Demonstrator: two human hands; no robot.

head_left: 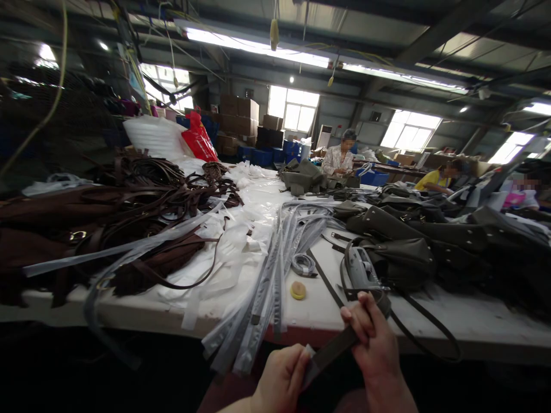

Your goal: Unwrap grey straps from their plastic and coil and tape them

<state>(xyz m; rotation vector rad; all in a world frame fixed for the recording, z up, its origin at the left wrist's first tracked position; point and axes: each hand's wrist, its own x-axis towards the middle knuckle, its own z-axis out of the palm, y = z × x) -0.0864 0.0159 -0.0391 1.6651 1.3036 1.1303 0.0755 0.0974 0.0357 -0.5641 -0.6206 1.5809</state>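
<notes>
A dark olive strap stretches between my two hands at the front edge of the table. My left hand is closed on its lower end, where a piece of clear plastic film shows by the fingers. Higher up, my right hand is closed round the same strap, its thumb and fingers pinching it. Just beyond the right hand lies a dark olive bag with metal hardware and loose straps. Long plastic-sleeved straps hang over the table edge to the left of my hands.
A small round yellow object and a coiled plastic-sleeved strap lie on the white table. Brown bags are heaped on the left, olive bags on the right. A person works at the far side.
</notes>
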